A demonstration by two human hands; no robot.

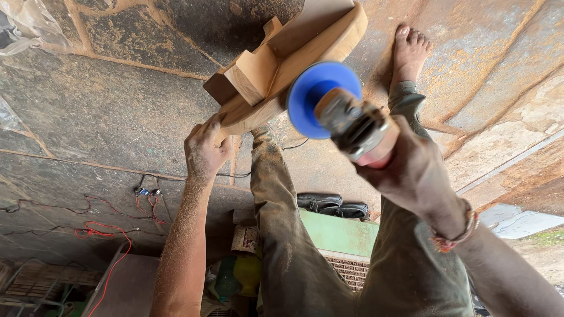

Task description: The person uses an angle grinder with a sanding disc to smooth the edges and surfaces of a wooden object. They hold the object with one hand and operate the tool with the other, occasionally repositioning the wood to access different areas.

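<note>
My left hand (205,149) grips the near edge of a curved pale wooden piece (305,47) with blocky joints, holding it steady on the rusty metal floor. My right hand (411,173) is closed around the body of an angle grinder (352,123). The grinder's round blue sanding disc (314,97) is pressed against the rim of the wooden piece. Both forearms are dusted with sawdust. My legs in dusty olive trousers (282,235) stretch out under the work, and one bare foot (408,50) rests beside the wood.
Red and black wires (108,232) trail over the floor at the left. A pair of black shoes (332,205) lies by a green metal box (338,232). A crumpled plastic sheet (26,23) sits in the far left corner. Green bottles (235,276) stand near my legs.
</note>
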